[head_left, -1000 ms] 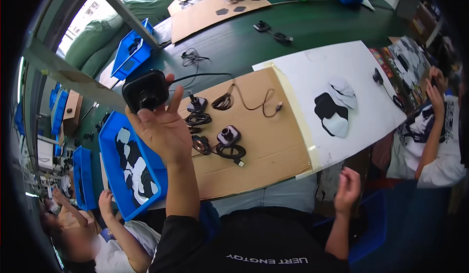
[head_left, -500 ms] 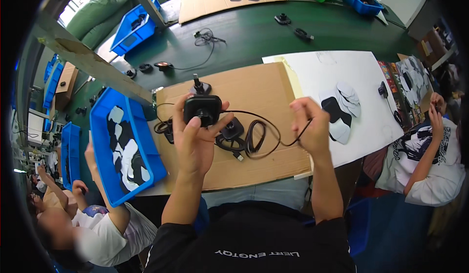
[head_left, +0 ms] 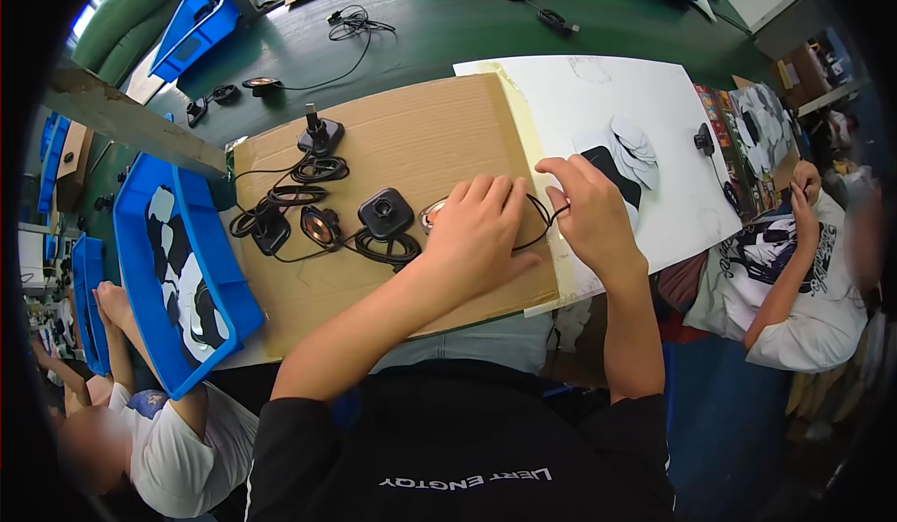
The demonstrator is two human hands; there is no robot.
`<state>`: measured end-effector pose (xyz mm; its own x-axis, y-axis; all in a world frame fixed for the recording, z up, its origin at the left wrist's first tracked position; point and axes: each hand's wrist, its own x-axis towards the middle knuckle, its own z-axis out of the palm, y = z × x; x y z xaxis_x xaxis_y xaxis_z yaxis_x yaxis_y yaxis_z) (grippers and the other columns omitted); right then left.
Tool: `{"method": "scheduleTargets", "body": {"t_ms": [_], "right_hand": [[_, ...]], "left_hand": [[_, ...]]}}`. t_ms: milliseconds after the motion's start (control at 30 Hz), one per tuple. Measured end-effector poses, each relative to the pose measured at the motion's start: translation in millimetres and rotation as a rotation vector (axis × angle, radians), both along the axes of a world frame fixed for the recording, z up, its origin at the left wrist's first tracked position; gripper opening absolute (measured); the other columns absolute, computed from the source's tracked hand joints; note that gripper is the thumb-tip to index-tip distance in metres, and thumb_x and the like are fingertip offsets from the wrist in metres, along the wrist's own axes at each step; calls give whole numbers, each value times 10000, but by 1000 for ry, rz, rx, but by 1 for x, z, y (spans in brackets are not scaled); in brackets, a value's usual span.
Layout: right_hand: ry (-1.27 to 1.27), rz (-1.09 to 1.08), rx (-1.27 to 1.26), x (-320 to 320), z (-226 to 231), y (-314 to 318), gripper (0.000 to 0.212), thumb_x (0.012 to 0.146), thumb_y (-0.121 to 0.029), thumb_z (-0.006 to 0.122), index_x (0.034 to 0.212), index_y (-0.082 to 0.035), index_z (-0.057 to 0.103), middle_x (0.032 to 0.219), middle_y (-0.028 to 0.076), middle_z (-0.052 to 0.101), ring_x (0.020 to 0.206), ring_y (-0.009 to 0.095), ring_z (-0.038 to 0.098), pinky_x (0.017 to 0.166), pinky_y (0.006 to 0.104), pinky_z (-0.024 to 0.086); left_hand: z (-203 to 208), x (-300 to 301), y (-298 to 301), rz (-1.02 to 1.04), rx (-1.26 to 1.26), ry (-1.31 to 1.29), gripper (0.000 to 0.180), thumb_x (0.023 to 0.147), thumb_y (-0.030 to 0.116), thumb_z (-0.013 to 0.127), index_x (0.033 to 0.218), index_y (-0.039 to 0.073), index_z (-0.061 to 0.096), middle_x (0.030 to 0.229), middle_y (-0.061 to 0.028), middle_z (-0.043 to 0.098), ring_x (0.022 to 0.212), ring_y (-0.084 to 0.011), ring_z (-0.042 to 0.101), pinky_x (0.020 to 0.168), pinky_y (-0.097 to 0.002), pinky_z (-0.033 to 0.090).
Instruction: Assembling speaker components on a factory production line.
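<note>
My left hand (head_left: 475, 228) lies palm down over the cardboard sheet (head_left: 448, 115), fingers stretched out and thumb apart. A copper-coloured round part (head_left: 432, 214) peeks out beside its fingers; the rest is hidden under the hand. My right hand (head_left: 590, 212), at the sheet's right edge, pinches a thin black cable (head_left: 534, 234) that runs back under the left hand. Left of my hands sit a square black device (head_left: 386, 212) with a round centre, a round copper-faced device (head_left: 320, 227), another black device (head_left: 271, 230) and one with an upright USB plug (head_left: 320, 135), among coiled black cables.
A blue bin (head_left: 245, 312) of black and white flat pieces stands at the left. White pads (head_left: 635, 153) and a black pad (head_left: 607, 171) lie on the white board (head_left: 682, 214). Cabled devices dot the green table (head_left: 430, 27). People sit on both sides.
My left hand has come down from holding up a square black device and now lies palm down, further right. My right hand still pinches the cable. The view has shifted.
</note>
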<state>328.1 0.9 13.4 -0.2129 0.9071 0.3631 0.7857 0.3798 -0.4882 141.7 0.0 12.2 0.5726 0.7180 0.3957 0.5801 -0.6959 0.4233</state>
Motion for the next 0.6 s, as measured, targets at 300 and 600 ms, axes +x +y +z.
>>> {"method": "scheduleTargets", "body": {"t_ms": [300,600], "right_hand": [[-363,-476,-180,42,43,-27,180,852,-55,539,1030,-58,565,759,91,607,635,273,570,627,386,445],[-117,-137,-528,24,46,-13,158,824,-99,597,966,-33,572,726,126,616,603,269,553,595,367,434]], "left_hand": [[-7,-24,23,-77,-240,252,463,812,341,673,1133,28,554,994,-137,640,730,-323,638,623,-371,500],[14,-6,14,78,-391,641,428,910,452,536,840,38,616,715,-109,659,609,-304,628,556,-371,480]]}}
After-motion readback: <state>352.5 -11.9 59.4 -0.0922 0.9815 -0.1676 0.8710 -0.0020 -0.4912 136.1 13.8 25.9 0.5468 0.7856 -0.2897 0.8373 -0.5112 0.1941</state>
